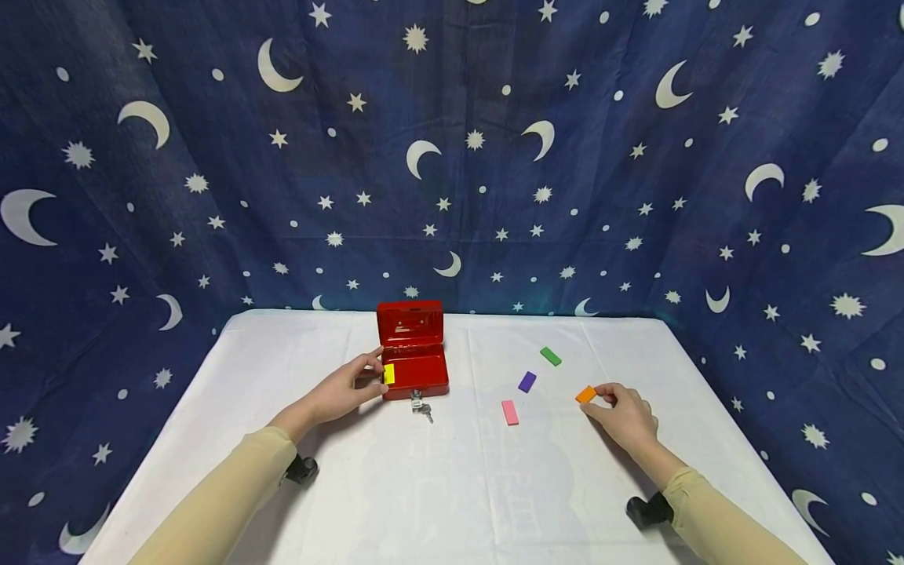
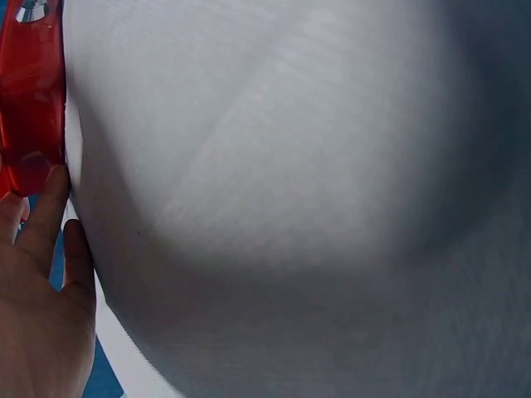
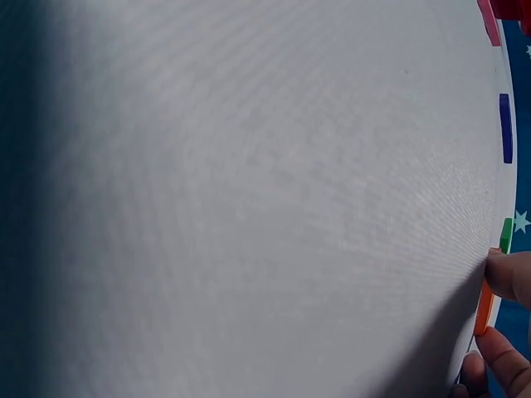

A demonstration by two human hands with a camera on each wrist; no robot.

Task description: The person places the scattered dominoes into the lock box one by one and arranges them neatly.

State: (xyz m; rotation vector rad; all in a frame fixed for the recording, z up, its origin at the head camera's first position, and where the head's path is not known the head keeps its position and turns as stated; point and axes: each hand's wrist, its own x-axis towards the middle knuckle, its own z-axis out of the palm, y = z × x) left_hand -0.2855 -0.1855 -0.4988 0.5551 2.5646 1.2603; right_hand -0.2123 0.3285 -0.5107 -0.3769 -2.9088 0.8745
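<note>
A small red metal box (image 1: pixel 418 369) stands with its lid raised, and a yellow block (image 1: pixel 389 373) lies inside against the left wall. My left hand (image 1: pixel 346 388) rests at the box's left side, thumb near the front corner and fingers farther back. In the left wrist view, a straight finger touches the red box (image 2: pixel 33 108). On the right, my right hand (image 1: pixel 627 416) pinches an orange block (image 1: pixel 586 394) between thumb and fingers, low over the white tabletop. The right wrist view shows the orange block (image 3: pixel 484 307) edge-on between the fingertips.
Between box and right hand lie a pink block (image 1: pixel 510 413), a purple block (image 1: pixel 526 382) and a green block (image 1: pixel 551 356). A small lock with keys (image 1: pixel 422 406) hangs at the box's front. Behind the white table (image 1: pixel 438 486) hangs a dark blue curtain (image 1: pixel 480 196).
</note>
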